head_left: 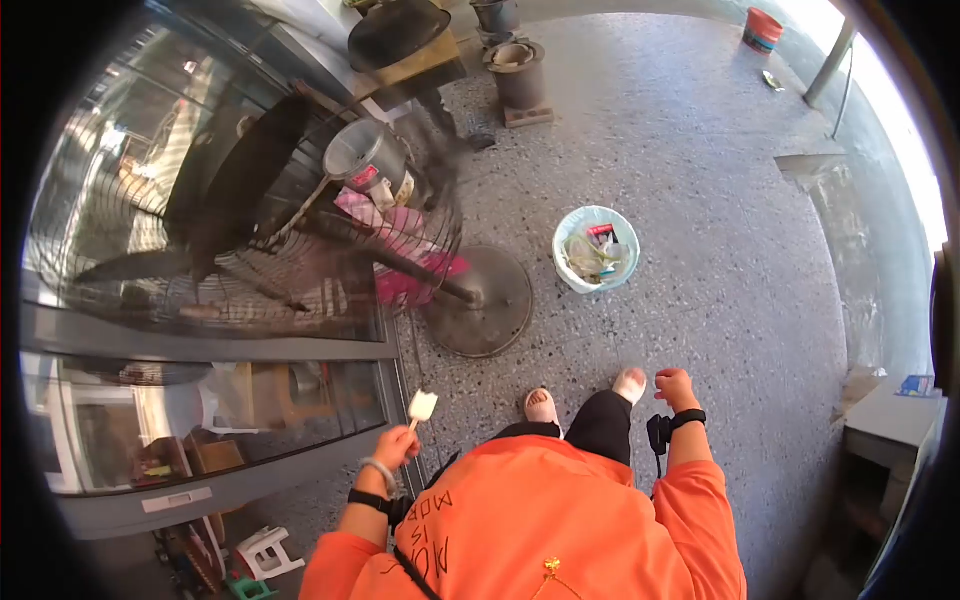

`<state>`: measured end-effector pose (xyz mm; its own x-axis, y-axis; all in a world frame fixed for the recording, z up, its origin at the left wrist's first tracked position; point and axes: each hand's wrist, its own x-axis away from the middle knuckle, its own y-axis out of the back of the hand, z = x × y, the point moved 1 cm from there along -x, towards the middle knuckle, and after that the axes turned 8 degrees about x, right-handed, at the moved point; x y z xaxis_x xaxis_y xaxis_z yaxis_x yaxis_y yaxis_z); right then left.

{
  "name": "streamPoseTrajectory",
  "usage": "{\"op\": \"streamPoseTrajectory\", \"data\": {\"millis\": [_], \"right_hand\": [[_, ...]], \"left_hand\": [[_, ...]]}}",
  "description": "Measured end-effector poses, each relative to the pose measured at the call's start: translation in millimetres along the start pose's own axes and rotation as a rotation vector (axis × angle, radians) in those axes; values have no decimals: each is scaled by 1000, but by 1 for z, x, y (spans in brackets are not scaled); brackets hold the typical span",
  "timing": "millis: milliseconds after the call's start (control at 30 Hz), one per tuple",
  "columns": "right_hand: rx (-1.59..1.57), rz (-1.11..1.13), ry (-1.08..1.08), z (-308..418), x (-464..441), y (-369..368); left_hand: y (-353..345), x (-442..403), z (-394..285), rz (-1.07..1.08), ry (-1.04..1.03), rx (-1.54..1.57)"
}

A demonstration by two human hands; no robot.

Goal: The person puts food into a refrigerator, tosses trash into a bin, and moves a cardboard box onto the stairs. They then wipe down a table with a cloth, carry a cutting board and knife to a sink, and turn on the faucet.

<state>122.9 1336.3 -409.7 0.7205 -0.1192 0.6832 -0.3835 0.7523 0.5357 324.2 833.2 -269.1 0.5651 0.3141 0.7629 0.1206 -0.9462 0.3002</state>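
My left hand point(397, 447) is closed round the stick of a white ice pop point(422, 406), which points up and has an uneven top edge. My right hand point(676, 388) hangs off to the right, past my right foot, with its fingers curled; whether anything small is in them is hidden. On the floor ahead of me stands a lined waste bin point(562, 262) with wrappers and other rubbish inside.
A large standing fan point(480, 305) is at the left, beside glass doors point(230, 350). Behind it are a metal pot point(365, 150) and pink bags. A clay stove point(518, 80) and a red bucket point(763, 30) stand farther back. A white cabinet point(893, 412) is at the right.
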Motion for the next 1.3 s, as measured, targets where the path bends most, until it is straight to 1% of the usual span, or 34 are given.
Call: {"op": "streamPoseTrajectory", "data": {"millis": [67, 133, 167, 200, 233, 300, 333, 367, 400, 433, 467, 500, 533, 567, 600, 667, 700, 733, 800, 833, 867, 933, 967, 1033, 1067, 1100, 1133, 1167, 1233, 1267, 1300], "right_hand": [[0, 64, 2, 12, -51, 6], [152, 131, 9, 10, -116, 7], [255, 236, 57, 11, -192, 4], [329, 310, 56, -3, -225, -8], [339, 349, 74, 14, -244, -10], [322, 293, 76, 35, -273, -3], [420, 288, 208, 19, -322, -20], [519, 288, 332, -11, -364, -39], [628, 182, 537, -4, -379, -40], [552, 366, 289, 52, -371, -21], [453, 365, 292, 31, -407, -43], [497, 297, 433, 62, -405, -38], [471, 371, 336, 85, -410, -39], [450, 343, 272, 75, -432, -55], [424, 330, 127, 84, -439, -62], [411, 249, 10, 64, -467, -90], [468, 172, 114, 62, -470, -91], [515, 91, 228, 61, -468, -89], [420, -349, 281, 33, -460, -107], [93, -158, 46, 15, -464, -107], [-220, 51, -186, 10, -469, -109], [-407, 182, -324, 64, -444, -97], [-401, 211, -289, 87, -434, -94], [-394, 360, -172, 129, -416, -91], [-555, 332, -142, 121, -422, -98], [-509, 294, -142, 113, -424, -96], [-475, 308, -107, 112, -415, -89], [-405, 319, -69, 119, -395, -78], [-296, 373, 95, 127, -349, -57], [-179, 425, 156, 136, -318, -44], [-120, 450, 166, 137, -294, -39]], "left_hand": [[-2, 7, 13, -113, 158, 58], [-14, 32, 33, -250, 340, 183], [-47, 40, 33, -356, 447, 302], [-64, 50, 36, -405, 510, 421], [-85, 61, 25, -432, 537, 552], [-129, 65, -25, -476, 597, 537], [-152, 64, -45, -477, 643, 514], [-170, 63, -57, -487, 633, 501], [-185, 65, -64, -498, 689, 503], [-195, 68, -72, -511, 696, 543], [-203, 72, -79, -523, 699, 578], [-209, 76, -85, -525, 746, 564], [-215, 83, -90, -572, 766, 580], [-223, 87, -92, -624, 777, 598], [-230, 93, -89, -635, 798, 592], [-241, 107, -83, -659, 821, 585], [-247, 109, -86, -681, 868, 626], [-255, 110, -91, -714, 866, 636], [-270, 111, -97, -746, 862, 623], [-274, 112, -97, -726, 857, 629], [-278, 114, -93, -765, 838, 655], [-294, 122, -81, -713, 880, 685], [-298, 120, -85, -726, 861, 713], [-306, 121, -78, -757, 820, 761], [-309, 122, -72, -765, 789, 773], [-314, 125, -63, -792, 751, 821], [-319, 128, -53, -800, 689, 856], [-324, 133, -43, -813, 628, 892], [-335, 145, -24, -884, 521, 1039], [-339, 152, -15, -915, 446, 1128], [-343, 162, -6, -944, 405, 1194]]}}
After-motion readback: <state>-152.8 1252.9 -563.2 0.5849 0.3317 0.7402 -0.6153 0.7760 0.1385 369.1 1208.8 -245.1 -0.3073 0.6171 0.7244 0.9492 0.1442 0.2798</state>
